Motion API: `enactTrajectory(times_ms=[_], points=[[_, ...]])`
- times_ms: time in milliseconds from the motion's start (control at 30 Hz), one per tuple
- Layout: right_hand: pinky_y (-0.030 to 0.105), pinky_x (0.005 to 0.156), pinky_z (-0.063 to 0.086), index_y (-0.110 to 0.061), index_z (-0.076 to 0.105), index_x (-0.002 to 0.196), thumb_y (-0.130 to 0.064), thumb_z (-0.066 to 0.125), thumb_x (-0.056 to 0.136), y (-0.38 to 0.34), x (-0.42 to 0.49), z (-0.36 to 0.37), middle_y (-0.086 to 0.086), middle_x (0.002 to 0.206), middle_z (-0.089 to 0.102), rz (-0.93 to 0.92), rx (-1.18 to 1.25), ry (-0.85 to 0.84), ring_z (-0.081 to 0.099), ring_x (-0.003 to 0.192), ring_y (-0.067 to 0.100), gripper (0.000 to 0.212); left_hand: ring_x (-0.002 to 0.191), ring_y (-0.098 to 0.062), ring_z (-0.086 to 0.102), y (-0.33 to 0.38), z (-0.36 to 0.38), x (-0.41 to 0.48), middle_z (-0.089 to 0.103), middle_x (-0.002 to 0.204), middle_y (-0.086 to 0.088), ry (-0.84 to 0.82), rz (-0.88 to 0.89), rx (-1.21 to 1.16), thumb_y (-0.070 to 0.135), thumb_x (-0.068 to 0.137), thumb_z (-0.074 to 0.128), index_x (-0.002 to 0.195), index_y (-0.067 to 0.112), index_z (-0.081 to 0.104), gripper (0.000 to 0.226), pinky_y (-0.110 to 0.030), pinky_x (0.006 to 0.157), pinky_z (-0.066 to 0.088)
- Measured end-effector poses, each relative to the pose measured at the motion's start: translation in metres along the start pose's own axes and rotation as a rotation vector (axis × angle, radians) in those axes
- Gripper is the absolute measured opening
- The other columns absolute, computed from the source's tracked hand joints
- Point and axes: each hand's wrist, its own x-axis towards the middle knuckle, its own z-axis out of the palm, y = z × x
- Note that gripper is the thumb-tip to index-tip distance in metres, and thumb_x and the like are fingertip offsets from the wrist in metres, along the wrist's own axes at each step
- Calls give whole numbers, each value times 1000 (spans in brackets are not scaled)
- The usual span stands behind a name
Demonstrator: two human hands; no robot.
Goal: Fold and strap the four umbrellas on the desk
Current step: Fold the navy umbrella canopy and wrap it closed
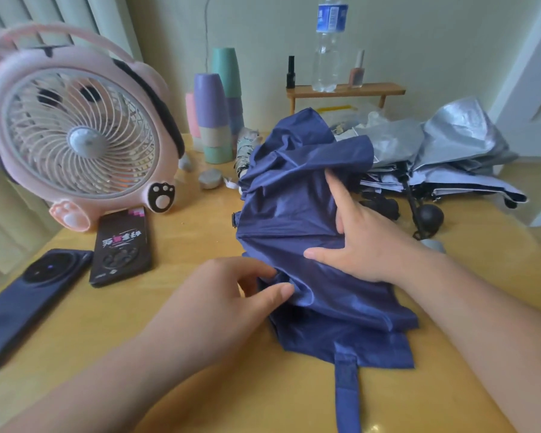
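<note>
Left hand (231, 296), right hand (367, 242) — on umbrella (291, 195)

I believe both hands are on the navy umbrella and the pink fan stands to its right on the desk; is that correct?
Not quite: the head view shows the fan to the left of the umbrella on the desk. The left hand and right hand are indeed on the umbrella.

- Left hand (228, 295): bare, the wrist and forearm uncovered as far as they show.
- Right hand (369, 242): bare too, wrist and forearm equally uncovered.
</note>
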Motion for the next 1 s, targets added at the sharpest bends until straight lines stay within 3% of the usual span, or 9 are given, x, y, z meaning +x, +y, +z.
enactTrajectory(times_ms=[133,300,433,533,633,767,900,1000], points=[[26,87,34,-49,-28,150,-69,72,79,1,0,1,-7,116,45,-16,6,12,51,112,17,124,49,-2,49,3,0,10,66,71,7,-43,-45,-82,40,88,73,81,36,74,8,-15,49,37],[26,86,31,-43,-26,153,-72,52,89,4,-4,9,-3,109,44,-64,-51,45,46,104,16,106,40,-3,45,-1,3,12,55,47,14,-55,-57,-91,31,89,76,74,25,71,17,-14,43,34],[26,89,29,-43,-25,154,-74,47,90,8,-3,10,-5,109,40,-55,-42,35,38,99,12,102,60,-31,58,-16,2,5,72,74,-5,-26,15,-232,52,78,72,81,25,67,28,-41,63,51],[26,90,29,-43,-24,155,-77,45,87,8,-3,11,-4,109,41,-47,-50,20,41,102,14,102,50,-19,57,-17,3,3,71,64,-14,-73,-13,-405,28,95,72,83,15,59,22,-32,54,45],[29,96,34,-42,-24,155,-84,36,81,9,-2,11,-5,113,41,-57,-64,14,46,111,17,104,48,-21,62,-15,3,6,63,62,-25,-148,-67,-661,16,98,58,89,3,47,19,-25,43,41],[35,103,38,-41,-29,152,-89,20,72,11,-3,11,4,126,46,-87,-91,-8,48,118,23,106,50,-30,66,-20,-2,13,51,62,-13,-199,-135,-967,16,90,71,87,7,47,25,-24,39,36],[37,106,38,-45,-30,150,-92,27,70,10,-2,11,4,134,44,-71,-95,-30,46,124,24,110,41,-25,57,-17,-7,16,69,86,-18,-280,-129,-963,12,85,74,91,10,49,26,-21,38,34],[39,107,37,-47,-31,150,-94,40,69,9,-1,9,4,139,42,-53,-78,-57,46,127,23,117,40,-24,53,-14,-10,16,72,96,-18,-405,-123,-832,31,77,79,99,10,52,42,-21,38,34]])
